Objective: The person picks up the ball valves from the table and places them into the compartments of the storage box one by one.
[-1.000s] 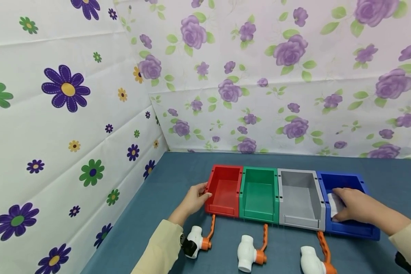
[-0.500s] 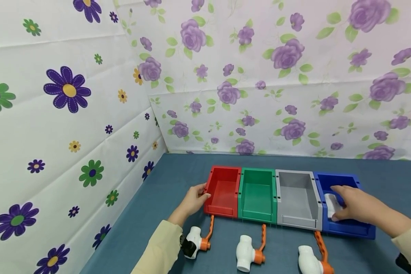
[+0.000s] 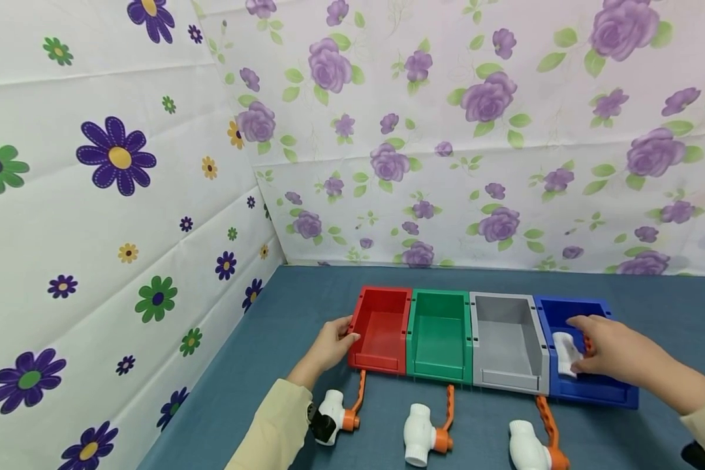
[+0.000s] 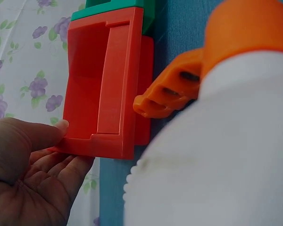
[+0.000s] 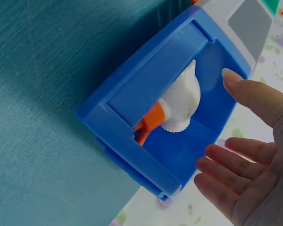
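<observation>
A white ball valve with an orange handle (image 5: pixel 181 103) lies inside the blue bin (image 5: pixel 146 70) at the right end of the row. My right hand (image 3: pixel 619 349) is over that bin, fingers spread apart from the valve and holding nothing. At the row's other end, my left hand (image 3: pixel 329 343) pinches the left wall of the red bin (image 3: pixel 382 329), thumb over the rim and fingers along the outside, as the left wrist view also shows. The red bin has nothing in it.
Between the red and blue bins stand a green bin (image 3: pixel 439 336) and a grey bin (image 3: pixel 508 343), joined in one row. In front lie three more valves: a left one (image 3: pixel 331 408), a middle one (image 3: pixel 418 434) and a right one (image 3: pixel 527 447). Patterned cloth walls rise behind and at left.
My right hand has let go of the valve in the blue bin and drawn slightly away to the right, showing more of it. My left hand stays on the red bin.
</observation>
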`<state>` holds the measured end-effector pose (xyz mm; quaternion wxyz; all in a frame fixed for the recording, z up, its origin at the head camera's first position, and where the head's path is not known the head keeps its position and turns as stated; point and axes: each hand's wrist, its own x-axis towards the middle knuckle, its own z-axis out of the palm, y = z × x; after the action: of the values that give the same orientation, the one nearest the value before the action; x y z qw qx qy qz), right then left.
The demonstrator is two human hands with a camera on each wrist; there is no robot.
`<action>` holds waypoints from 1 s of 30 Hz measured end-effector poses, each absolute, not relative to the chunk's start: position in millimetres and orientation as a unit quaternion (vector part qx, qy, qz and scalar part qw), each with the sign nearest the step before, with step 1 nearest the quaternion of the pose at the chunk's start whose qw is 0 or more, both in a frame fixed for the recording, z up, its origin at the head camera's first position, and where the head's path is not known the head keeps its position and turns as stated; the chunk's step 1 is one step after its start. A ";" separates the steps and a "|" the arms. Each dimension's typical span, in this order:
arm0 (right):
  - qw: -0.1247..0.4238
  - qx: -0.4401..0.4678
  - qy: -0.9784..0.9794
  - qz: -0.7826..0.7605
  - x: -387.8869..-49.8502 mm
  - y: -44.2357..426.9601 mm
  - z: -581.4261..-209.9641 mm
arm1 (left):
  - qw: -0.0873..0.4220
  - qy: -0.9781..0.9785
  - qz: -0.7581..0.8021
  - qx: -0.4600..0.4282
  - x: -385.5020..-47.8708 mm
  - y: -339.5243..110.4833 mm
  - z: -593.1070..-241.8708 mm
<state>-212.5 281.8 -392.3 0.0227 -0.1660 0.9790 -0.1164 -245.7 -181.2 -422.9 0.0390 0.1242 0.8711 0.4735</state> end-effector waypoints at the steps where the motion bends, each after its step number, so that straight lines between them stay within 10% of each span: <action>1: 0.021 -0.166 0.979 -0.117 -211.1 281.6 -391.4 | 0.039 0.871 0.473 0.122 -245.7 -181.0 -423.1; 30: -0.017 -0.155 0.984 -0.091 -166.1 256.4 -367.0 | 0.040 0.872 0.476 0.109 -244.5 -179.5 -421.2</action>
<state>-166.1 256.4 -367.0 -0.0170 -0.1547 0.9836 -0.0907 -244.5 -179.5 -421.2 0.0401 0.1086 0.8716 0.4763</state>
